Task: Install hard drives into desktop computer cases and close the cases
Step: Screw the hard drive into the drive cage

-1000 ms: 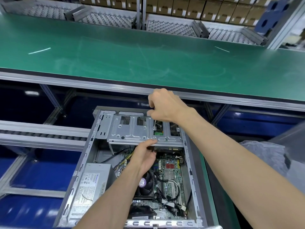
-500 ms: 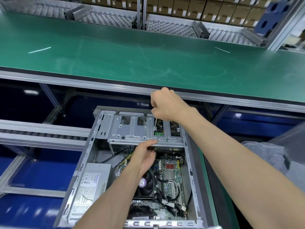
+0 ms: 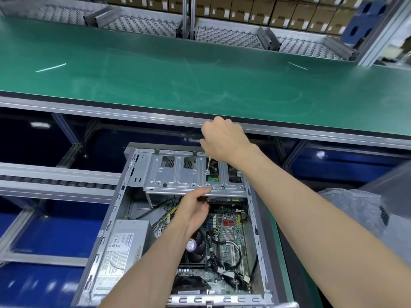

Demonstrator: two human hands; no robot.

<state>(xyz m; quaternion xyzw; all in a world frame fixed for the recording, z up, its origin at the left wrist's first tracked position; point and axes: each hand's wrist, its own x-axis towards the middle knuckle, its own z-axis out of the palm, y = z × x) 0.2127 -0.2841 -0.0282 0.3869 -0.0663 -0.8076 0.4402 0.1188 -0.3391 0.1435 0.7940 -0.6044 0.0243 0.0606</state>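
1. The open computer case [image 3: 124,210] lies on its side below the front edge of the green table [image 3: 155,85], its long axis running away from the person; the silver drive cage [image 3: 178,174] spans the far end.
2. The right hand [image 3: 224,138] is clenched around the handle of a screwdriver [image 3: 208,166] — the thin shaft drops from the fist almost straight down, tip on a screw [image 3: 208,172] in the cage's top plate.
3. The left hand [image 3: 195,205] grips the cage's near edge, thumb on top, fingers curled under toward the hard drive [image 3: 222,200], whose dark end shows just beneath that edge.
4. The coming move turns on one relation: the screw sits directly below the right hand, so driving it looks to call for a straight downward push while the left hand steadies cage and drive from the near side.
5. Room is tight on the far side — the right fist is close under the table's metal rim. The motherboard [image 3: 229,227] and cables below the cage leave the left hand little clearance.
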